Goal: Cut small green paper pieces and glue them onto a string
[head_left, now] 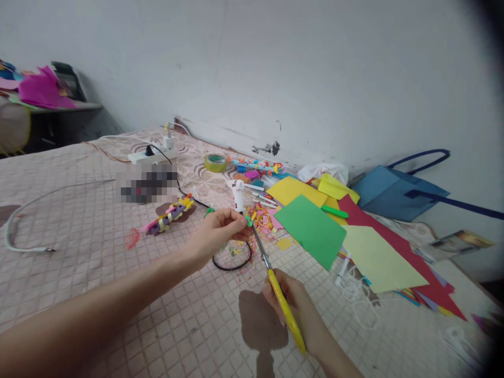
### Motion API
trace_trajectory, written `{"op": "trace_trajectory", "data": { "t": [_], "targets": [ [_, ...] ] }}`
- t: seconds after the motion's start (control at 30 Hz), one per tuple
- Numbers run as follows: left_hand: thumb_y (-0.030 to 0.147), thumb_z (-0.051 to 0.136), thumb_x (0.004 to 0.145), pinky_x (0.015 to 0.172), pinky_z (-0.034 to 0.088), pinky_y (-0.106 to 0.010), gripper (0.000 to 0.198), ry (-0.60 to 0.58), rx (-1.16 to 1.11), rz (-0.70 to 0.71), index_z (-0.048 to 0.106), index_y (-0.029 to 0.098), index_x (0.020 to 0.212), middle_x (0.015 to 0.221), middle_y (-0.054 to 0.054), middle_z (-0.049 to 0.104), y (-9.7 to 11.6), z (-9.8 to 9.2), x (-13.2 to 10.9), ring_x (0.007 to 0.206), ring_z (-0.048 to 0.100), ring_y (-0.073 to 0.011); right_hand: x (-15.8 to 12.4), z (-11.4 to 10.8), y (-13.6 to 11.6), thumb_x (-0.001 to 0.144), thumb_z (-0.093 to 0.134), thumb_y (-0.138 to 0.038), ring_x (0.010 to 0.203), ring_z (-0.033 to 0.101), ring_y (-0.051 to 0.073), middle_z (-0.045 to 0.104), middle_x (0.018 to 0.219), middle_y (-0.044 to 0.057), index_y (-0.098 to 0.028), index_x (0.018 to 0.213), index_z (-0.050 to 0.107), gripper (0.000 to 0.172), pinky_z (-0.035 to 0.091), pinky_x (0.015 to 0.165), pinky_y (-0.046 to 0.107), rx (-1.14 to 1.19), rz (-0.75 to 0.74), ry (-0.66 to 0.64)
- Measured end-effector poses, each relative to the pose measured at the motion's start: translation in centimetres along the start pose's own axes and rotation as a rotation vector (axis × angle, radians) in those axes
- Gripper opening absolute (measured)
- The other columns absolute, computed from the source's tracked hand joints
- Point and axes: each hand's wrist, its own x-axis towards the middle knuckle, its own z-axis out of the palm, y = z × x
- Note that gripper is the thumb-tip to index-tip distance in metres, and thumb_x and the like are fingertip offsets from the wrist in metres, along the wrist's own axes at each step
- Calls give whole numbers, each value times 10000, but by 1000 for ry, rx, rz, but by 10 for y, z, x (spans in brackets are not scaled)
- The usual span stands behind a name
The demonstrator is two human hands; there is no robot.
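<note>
Between the thumb and fingers of my left hand is a small piece of green paper. My right hand grips yellow-handled scissors, whose blades point away from me and reach the green piece. Whether the blades are parted is too fine to make out. Just beyond my left hand stands a white glue gun with a black cord. Loose paper scraps in many colours lie behind the blade tips.
Coloured sheets, including a green sheet, spread to the right beside a blue bag. A decorated purple stick lies left. Farther back are a power strip and a tape roll. White string lies right.
</note>
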Motion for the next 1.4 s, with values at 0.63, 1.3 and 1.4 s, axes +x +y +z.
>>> {"op": "trace_trajectory", "data": {
  "t": [0.63,1.3,1.4],
  "targets": [
    [252,657,767,704,504,-250,164,-81,59,-24,562,127,721,685,-25,677,7,-6,2,654,648,-113,0,-1,-8,754,499,-432,460,308,84,346,513,-51,-203,611,406,286,251,385,190,-13,11,-3],
    [264,662,756,700,510,-260,168,-74,84,-11,566,131,724,683,-23,676,6,-5,3,643,646,-115,0,-1,-8,742,486,-456,513,340,103,364,548,-43,-197,612,414,299,289,469,222,-100,-30,11],
    [284,665,754,700,512,-265,185,-84,84,-8,564,132,728,710,-38,688,4,-6,4,662,653,-124,0,-1,-7,749,481,-470,513,334,98,356,553,-44,-196,604,402,320,277,462,216,-85,-43,12]
  ]
}}
